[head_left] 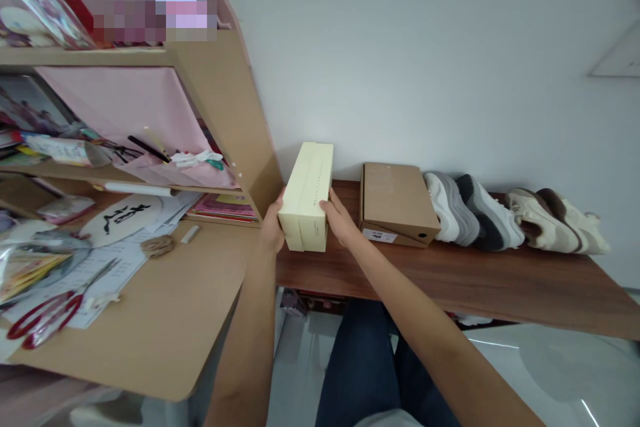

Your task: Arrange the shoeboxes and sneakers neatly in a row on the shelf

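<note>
Between my two hands is a long pale yellow box (307, 190), its near end facing me and its far end toward the wall. My left hand (273, 225) presses against its left side near the front corner. On the opposite side, my right hand (340, 217) grips the box near its front right edge. The box is over the left end of a dark brown wooden bench (450, 273); whether it rests on the wood or is held just above, I cannot tell. To its right sits a brown cardboard shoebox (395, 200) with a slightly raised lid.
White and grey sneakers (453, 210) and cream and brown shoes (555, 223) line the bench on the right. At left, a desk (165, 320) with a shelf unit (220, 100) stands close to my left arm. Red-handled scissors (60, 307), papers and twine (157, 246) lie on it.
</note>
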The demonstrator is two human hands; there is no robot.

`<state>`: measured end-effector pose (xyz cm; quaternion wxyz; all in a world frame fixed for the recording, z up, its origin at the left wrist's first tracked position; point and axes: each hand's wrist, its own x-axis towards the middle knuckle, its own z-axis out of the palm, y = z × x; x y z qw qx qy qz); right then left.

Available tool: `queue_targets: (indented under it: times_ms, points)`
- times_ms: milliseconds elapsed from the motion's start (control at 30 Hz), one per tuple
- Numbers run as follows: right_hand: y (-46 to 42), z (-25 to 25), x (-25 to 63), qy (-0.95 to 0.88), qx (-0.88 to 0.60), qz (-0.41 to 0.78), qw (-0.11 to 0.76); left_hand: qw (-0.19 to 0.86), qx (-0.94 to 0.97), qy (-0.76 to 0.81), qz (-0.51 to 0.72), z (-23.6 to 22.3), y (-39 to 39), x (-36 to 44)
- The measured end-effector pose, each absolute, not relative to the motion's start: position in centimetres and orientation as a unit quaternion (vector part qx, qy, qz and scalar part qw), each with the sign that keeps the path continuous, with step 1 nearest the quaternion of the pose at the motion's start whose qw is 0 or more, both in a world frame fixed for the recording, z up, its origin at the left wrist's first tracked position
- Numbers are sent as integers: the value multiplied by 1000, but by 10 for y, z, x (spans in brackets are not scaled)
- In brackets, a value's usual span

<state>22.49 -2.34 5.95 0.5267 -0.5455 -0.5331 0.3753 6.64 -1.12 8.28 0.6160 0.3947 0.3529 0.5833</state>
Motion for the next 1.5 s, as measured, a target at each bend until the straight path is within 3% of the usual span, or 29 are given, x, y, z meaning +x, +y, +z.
queue_targets:
  times_ms: [100,300,533,933,1133,1500]
  points:
    - [-31,67,231,-534,-525,400,527,633,390,356,566,73,-8,63]
    - [-51,92,252,-602,-527,317,509,657,327,455,504,33,1,56]
    - [-60,93,276,-628,-529,306,481,693,274,472,471,11,6,51]
    - [-56,93,285,-635,-532,286,482,739,210,390,507,25,-13,61]
    - [-56,92,278,-652,-511,315,463,672,205,388,597,44,-13,48]
    - [-63,110,259,-649,-542,345,407,582,254,433,640,69,-3,23]
